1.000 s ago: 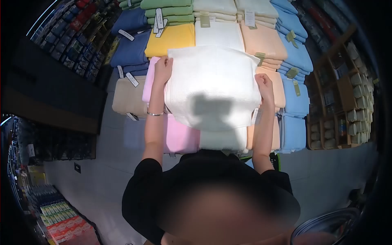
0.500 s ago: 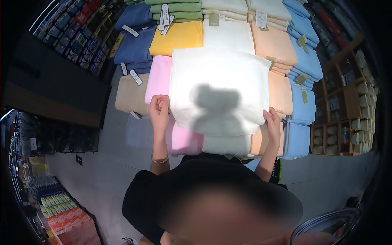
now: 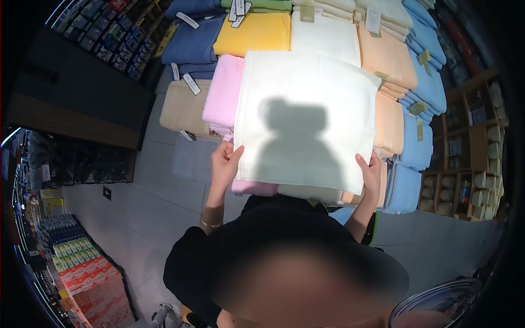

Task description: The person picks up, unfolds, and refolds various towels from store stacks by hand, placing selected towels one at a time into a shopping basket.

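Note:
A white towel is spread out over the towel stacks, with a dark shadow across its middle. My left hand pinches its left side near the lower corner. On the opposite side my right hand grips the right edge, thumb on top. Just left of the towel lies a stack of pink towels. Peach towels lie by its right edge. Behind it are a folded yellow towel and a folded white one.
Dark blue towels and beige towels with tags are at the left, light blue towels at the right. A wooden shelf stands far right. Red and green boxes are stacked lower left on the grey floor.
The white towel's near edge has been pulled straighter between both hands. My left hand is now lower and slightly further right in view. The whole view has shifted somewhat.

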